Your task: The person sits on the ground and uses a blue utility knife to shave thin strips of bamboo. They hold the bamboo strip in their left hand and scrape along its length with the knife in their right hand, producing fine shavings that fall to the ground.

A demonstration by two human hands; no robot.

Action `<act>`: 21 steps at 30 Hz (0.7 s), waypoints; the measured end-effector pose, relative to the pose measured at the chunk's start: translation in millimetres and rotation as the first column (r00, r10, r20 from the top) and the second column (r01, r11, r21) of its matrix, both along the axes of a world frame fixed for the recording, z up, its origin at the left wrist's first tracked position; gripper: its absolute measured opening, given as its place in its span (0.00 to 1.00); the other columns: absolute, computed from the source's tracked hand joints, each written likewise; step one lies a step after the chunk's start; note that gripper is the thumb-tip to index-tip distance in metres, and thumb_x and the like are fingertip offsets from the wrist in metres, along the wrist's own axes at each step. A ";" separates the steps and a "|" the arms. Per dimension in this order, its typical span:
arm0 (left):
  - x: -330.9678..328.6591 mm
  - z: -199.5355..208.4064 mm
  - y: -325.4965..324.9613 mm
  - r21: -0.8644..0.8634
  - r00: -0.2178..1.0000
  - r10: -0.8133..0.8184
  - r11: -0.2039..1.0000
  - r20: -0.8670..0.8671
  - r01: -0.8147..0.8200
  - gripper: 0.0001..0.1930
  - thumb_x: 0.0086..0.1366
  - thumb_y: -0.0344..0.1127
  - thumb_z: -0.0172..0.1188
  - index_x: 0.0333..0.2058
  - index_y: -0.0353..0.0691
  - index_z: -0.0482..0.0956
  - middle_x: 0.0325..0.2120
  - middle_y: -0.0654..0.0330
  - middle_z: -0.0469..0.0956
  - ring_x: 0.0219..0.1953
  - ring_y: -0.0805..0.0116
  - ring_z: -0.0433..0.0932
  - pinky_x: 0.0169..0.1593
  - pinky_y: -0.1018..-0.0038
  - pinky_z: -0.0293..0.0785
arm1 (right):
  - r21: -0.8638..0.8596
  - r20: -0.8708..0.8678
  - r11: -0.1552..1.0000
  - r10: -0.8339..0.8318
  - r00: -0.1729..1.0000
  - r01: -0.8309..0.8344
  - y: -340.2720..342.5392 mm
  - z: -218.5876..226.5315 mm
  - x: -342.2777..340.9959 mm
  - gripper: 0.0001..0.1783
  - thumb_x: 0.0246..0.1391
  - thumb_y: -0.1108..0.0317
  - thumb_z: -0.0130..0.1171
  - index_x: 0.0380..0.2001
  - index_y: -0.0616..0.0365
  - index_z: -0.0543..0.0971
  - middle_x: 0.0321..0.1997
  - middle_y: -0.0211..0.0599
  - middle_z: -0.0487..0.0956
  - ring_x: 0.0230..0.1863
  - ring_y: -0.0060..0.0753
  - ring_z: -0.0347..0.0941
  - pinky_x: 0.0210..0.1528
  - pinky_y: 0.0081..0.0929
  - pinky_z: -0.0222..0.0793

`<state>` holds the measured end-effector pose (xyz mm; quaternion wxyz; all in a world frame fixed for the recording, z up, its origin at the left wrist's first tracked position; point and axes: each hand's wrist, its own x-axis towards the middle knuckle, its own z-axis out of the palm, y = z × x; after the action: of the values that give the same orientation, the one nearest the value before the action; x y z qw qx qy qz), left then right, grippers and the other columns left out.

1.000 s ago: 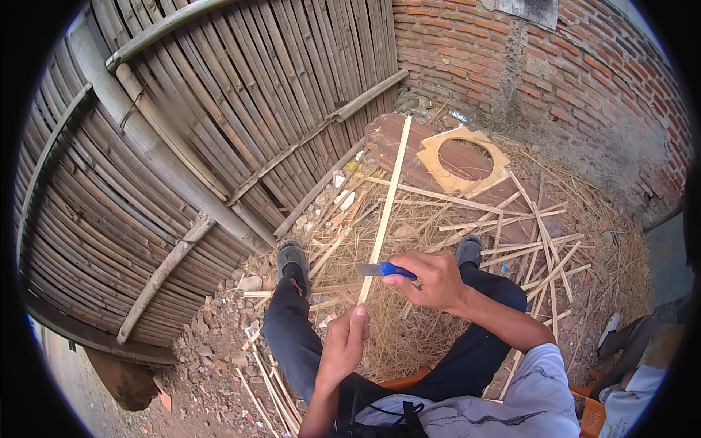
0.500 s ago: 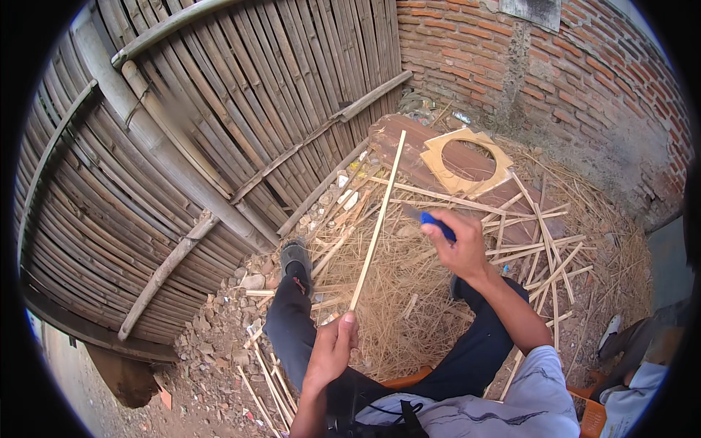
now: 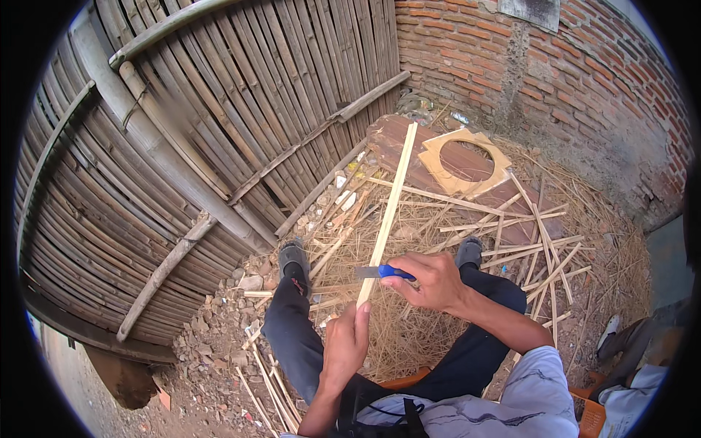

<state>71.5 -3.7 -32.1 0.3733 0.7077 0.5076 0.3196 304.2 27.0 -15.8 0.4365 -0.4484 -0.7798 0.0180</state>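
My left hand (image 3: 346, 346) is closed round the near end of a long pale bamboo strip (image 3: 395, 197), which slants up and away from me between my feet. In my right hand (image 3: 432, 282) is a knife (image 3: 394, 273) with a blue handle, gripped in closed fingers. Its short, wide metal blade points left and lies across the strip, a little beyond my left hand. Whether the edge bites into the bamboo cannot be made out.
Bamboo shavings (image 3: 409, 328) cover the ground between my legs. Several cut strips (image 3: 540, 233) lie crossed at the right. Beyond are a brown board (image 3: 387, 135) and a tan panel with a round hole (image 3: 431, 157). A bamboo fence (image 3: 219, 109) stands left; another person's leg (image 3: 624, 343) shows right.
My right hand has brought the knife left and nearer to me, from beside the strip onto it. The strip has turned to show a wider face. My left hand has shifted slightly right.
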 end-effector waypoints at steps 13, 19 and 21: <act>-46.7 -18.8 -9.9 -0.100 0.995 -0.031 0.995 -0.093 0.021 0.23 0.86 0.44 0.50 0.37 0.29 0.82 0.17 0.56 0.73 0.20 0.69 0.72 0.29 0.64 0.69 | 0.017 -0.270 0.887 -0.441 0.856 0.462 41.8 16.4 111.1 0.19 0.72 0.55 0.66 0.44 0.63 0.88 0.23 0.37 0.82 0.21 0.27 0.73 0.25 0.31 0.65; -23.9 -8.0 -3.1 -0.093 0.998 -0.033 0.995 0.050 0.038 0.22 0.85 0.44 0.52 0.35 0.31 0.78 0.17 0.50 0.72 0.18 0.56 0.74 0.28 0.57 0.68 | -0.005 -0.084 0.999 -0.037 0.996 0.036 6.1 -5.0 15.1 0.18 0.67 0.52 0.70 0.41 0.57 0.87 0.31 0.38 0.88 0.26 0.35 0.85 0.26 0.32 0.78; -17.9 -9.1 -1.5 -0.063 0.997 -0.043 0.997 0.062 0.047 0.22 0.85 0.44 0.51 0.35 0.31 0.78 0.17 0.50 0.72 0.18 0.54 0.74 0.28 0.56 0.68 | -0.058 -0.053 0.998 0.000 0.999 -0.003 -1.2 -8.4 3.4 0.17 0.66 0.53 0.71 0.41 0.57 0.87 0.32 0.37 0.88 0.26 0.37 0.85 0.26 0.33 0.78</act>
<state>53.6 -5.2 -41.2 0.4181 0.6965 0.4900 0.3160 307.6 25.8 -24.1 0.4440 -0.4597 -0.7673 0.0527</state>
